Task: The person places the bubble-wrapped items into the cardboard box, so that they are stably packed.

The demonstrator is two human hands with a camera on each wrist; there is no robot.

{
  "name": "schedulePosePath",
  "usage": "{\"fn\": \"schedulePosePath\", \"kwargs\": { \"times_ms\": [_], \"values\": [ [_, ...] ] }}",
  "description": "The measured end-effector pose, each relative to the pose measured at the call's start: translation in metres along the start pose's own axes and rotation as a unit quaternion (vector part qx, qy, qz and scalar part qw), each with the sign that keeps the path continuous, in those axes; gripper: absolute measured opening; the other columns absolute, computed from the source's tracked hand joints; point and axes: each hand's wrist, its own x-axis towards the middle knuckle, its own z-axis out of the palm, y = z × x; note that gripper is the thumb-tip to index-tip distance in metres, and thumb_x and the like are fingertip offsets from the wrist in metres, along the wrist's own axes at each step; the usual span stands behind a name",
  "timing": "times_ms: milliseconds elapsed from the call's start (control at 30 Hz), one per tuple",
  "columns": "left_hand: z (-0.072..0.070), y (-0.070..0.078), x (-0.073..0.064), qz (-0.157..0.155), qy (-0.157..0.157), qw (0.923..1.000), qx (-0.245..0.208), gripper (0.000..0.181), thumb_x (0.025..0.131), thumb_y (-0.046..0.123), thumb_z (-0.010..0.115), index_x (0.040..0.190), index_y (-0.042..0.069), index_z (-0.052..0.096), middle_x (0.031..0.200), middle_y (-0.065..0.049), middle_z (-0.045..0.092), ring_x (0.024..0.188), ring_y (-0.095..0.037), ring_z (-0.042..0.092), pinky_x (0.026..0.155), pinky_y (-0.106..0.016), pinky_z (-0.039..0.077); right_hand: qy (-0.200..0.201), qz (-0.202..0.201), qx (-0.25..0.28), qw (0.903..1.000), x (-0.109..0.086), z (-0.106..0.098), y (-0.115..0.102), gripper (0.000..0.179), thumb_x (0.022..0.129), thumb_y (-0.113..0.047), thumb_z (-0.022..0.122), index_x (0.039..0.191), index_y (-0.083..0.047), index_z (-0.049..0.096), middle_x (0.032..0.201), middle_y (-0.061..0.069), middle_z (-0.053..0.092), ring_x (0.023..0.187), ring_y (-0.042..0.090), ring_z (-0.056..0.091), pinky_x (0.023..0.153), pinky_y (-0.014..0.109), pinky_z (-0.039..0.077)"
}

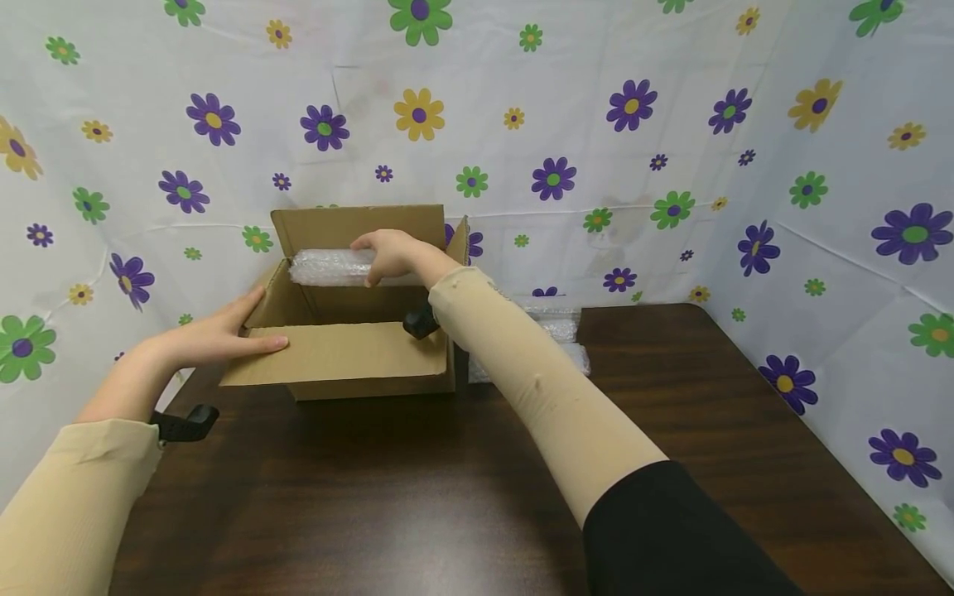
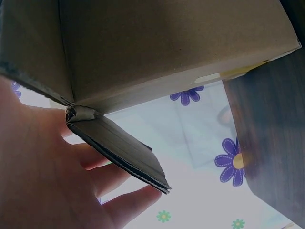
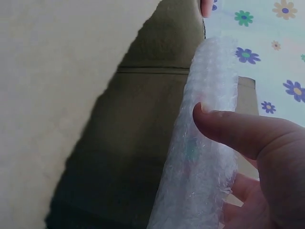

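Observation:
My right hand (image 1: pixel 391 252) grips a long bubble-wrapped bundle (image 1: pixel 328 267) above the open cardboard box (image 1: pixel 373 389). In the right wrist view the thumb lies across the near side of the wrap, with fingers round the other side. What the wrap encloses is hidden. At the box's left front corner my left hand (image 1: pixel 209 335) is spread, its thumb straight on the front flap (image 1: pixel 358 352) and its fingers along the left flap (image 2: pixel 119 148). In the left wrist view those fingers lie straight behind that flap.
More bubble-wrapped bundles (image 1: pixel 555 323) lie on the dark wooden table (image 1: pixel 417 497) right of the box, partly behind my right forearm. The back flap (image 1: pixel 358 223) stands up close to a flower-patterned curtain (image 1: pixel 492 124). Both wrists wear black camera straps.

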Motion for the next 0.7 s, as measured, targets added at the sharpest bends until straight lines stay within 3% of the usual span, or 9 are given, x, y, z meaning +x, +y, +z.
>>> {"fn": "schedulePosePath", "kwargs": {
  "times_ms": [333,600,700],
  "values": [
    [0.0006,0.0014,0.0004,-0.006,0.003,1.0,0.004,0.105,0.092,0.044,0.062,0.152,-0.001,-0.013,0.153,-0.036,-0.008,0.138,-0.056,-0.003,0.104,-0.073,0.01,0.0,-0.006,-0.025,0.9997,0.0026,0.0069,0.005,0.071,0.088,-0.018,0.072,0.15,-0.02,0.038,0.154,0.0,0.035,0.14,0.017,0.031,0.108,0.028,0.033],
    [0.0014,-0.002,0.0005,-0.004,-0.001,1.0,-0.001,0.104,0.093,0.043,0.061,0.152,0.0,-0.014,0.154,-0.035,-0.01,0.139,-0.055,-0.005,0.104,-0.073,0.009,0.003,-0.011,-0.02,0.9997,0.0045,0.0093,0.0076,0.069,0.09,-0.013,0.068,0.151,-0.018,0.036,0.152,0.003,0.039,0.131,0.017,0.042,0.082,0.024,0.041],
    [0.0013,-0.0014,0.0007,-0.003,-0.001,1.0,-0.002,0.104,0.093,0.042,0.062,0.152,0.0,-0.013,0.154,-0.035,-0.009,0.139,-0.055,-0.004,0.104,-0.073,0.009,0.007,-0.008,-0.017,0.9998,0.0046,0.0094,0.0086,0.069,0.09,-0.014,0.069,0.151,-0.019,0.037,0.151,0.005,0.04,0.135,0.017,0.039,0.085,0.023,0.042]
  ]
}}
